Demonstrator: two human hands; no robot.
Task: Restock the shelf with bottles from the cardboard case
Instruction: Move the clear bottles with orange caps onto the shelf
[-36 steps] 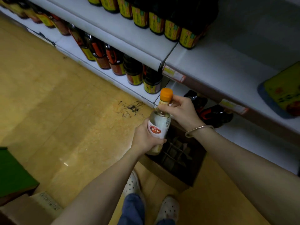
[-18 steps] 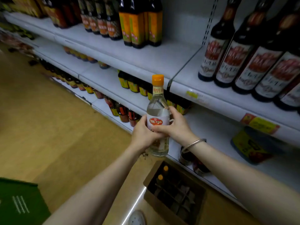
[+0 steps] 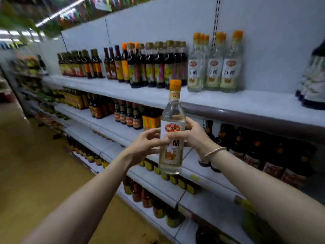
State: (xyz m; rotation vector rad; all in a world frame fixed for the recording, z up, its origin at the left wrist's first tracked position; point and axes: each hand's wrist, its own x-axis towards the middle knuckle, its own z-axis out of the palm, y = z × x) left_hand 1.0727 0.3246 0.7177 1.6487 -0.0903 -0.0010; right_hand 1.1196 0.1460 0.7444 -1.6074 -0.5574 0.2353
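Both hands are on one clear glass bottle with an orange cap and white label [image 3: 172,138], held upright in front of the white metal shelf [image 3: 228,101]. Left hand [image 3: 146,145] has fingers curled around its side, right hand [image 3: 193,136] wraps the other side. Matching clear orange-capped bottles [image 3: 215,67] stand up on that shelf.

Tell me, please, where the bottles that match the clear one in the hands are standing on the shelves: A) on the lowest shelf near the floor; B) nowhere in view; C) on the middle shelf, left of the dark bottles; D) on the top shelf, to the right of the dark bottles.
D: the clear bottle held by both hands has an orange cap and pale label, like the matching bottles on the top shelf, right of the dark bottles.
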